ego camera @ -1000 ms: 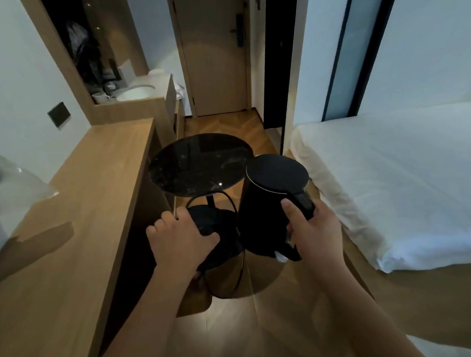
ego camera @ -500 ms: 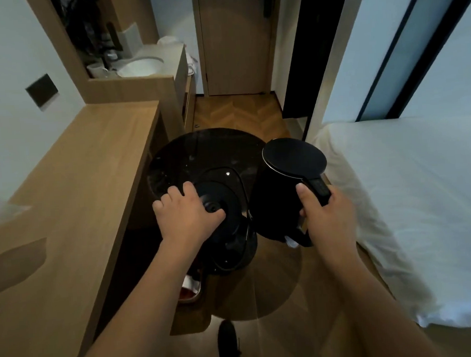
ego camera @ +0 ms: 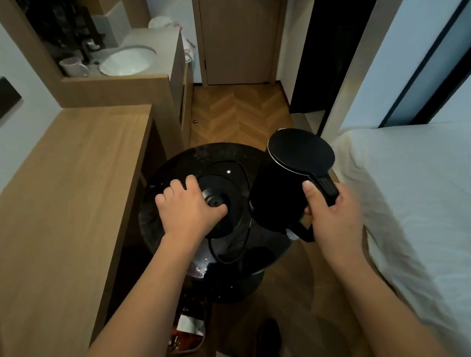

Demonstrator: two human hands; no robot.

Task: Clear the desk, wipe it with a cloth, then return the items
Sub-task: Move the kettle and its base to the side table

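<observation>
- The left hand (ego camera: 188,208) lies over the round black plastic kettle base (ego camera: 224,201), fingers curled over its far edge and thumb hooked by the centre connector, so it grips the base at the top of the round black glossy side table (ego camera: 173,165). I cannot tell whether the base is fully down or a touch above the surface.
- The right hand (ego camera: 333,213) holds the black cylindrical electric kettle (ego camera: 290,186) by its handle, fingers wrapped round and thumb laid along the top. The kettle hangs tilted, just beside the base and over the table's right edge.
- The thin black power cord (ego camera: 233,250) loops off the base toward the near rim. If the base is slid or lifted again, I reckon that loop could snag on the rim or drag the base askew.
- The kettle sits close to the white bed (ego camera: 409,195). Should there be water inside, the tilt might slop some onto the bedding or the connector; whether it is filled I cannot see.
- The table is small and stands on one central column, partly hidden. A heavy kettle set down near the edge rather than on the base could tip or slide off.
- The long light wooden desk (ego camera: 65,202) to the left lies bare where I can see it, so clearing looks nearly done.
- The bin of red-and-white wrappers (ego camera: 187,327) stands just below, where a dangling plug could catch.
</observation>
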